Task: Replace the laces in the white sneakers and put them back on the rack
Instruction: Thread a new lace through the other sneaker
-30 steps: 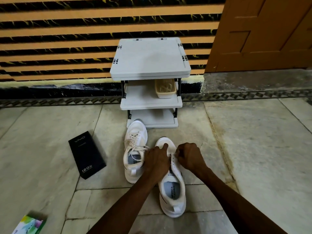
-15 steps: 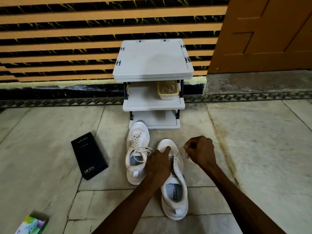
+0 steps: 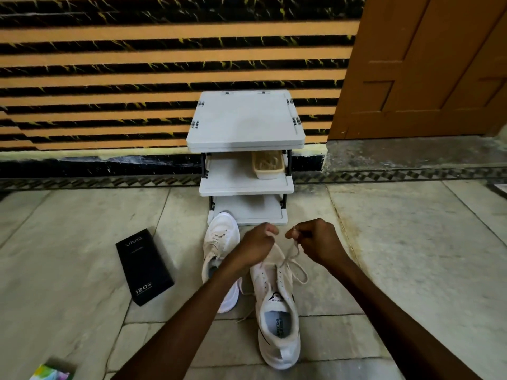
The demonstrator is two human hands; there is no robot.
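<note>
1. Lace (image 3: pixel 292 252) is pinched at both ends by the fingers of left hand (image 3: pixel 255 242) and right hand (image 3: pixel 315 239), above the toe of the near sneaker (image 3: pixel 277 311) on the floor.
2. Upper eyelets are seen bare.
3. Left sneaker (image 3: pixel 219 242) is seen laced; most relacing and the return to the far rack (image 3: pixel 245 127) are judged outstanding.

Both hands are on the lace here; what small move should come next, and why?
Probably pull the lace clear of the toe eyelets: the left hand and right hand each pinch it above the sneaker, whose upper eyelets sit empty.
</note>
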